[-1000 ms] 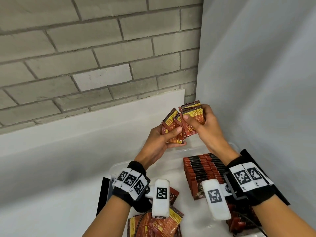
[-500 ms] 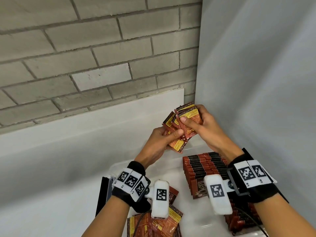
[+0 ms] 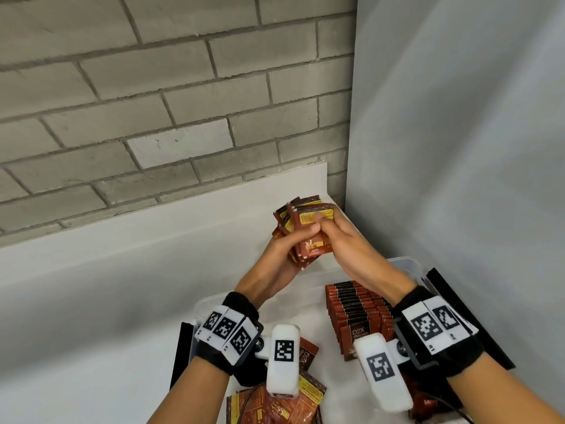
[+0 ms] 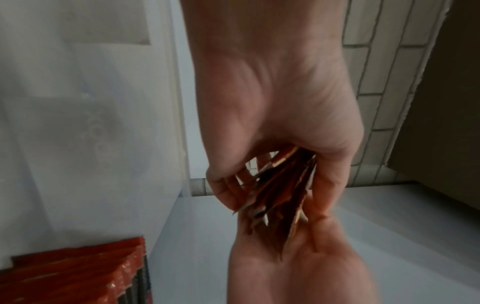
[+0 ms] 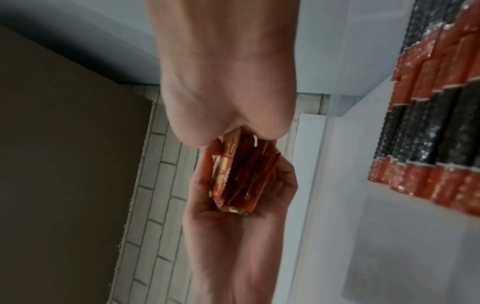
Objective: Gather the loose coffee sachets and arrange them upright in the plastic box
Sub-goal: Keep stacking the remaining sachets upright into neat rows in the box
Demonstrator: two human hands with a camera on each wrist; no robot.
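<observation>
Above the far end of the clear plastic box (image 3: pixel 408 264), both hands hold one bundle of red-brown coffee sachets (image 3: pixel 308 231). My left hand (image 3: pixel 292 250) cups the bundle from the left and below, thumb across its front. My right hand (image 3: pixel 334 237) grips it from the right, thumb on the yellow label. The left wrist view shows the sachets (image 4: pixel 280 195) edge-on between both hands, and so does the right wrist view, where the sachets (image 5: pixel 241 181) rest in the left palm. A row of upright sachets (image 3: pixel 357 310) stands in the box's right half.
Loose sachets (image 3: pixel 275 405) lie in a heap at the near left end of the box. A black sheet (image 3: pixel 458 301) sticks out under the box. A brick wall and white ledge (image 3: pixel 153 234) stand behind, and a grey panel (image 3: pixel 458 148) closes the right side.
The fanned sachets have been drawn into a tighter bundle. Both hands have closed in round it, and the bundle sits a little lower than before.
</observation>
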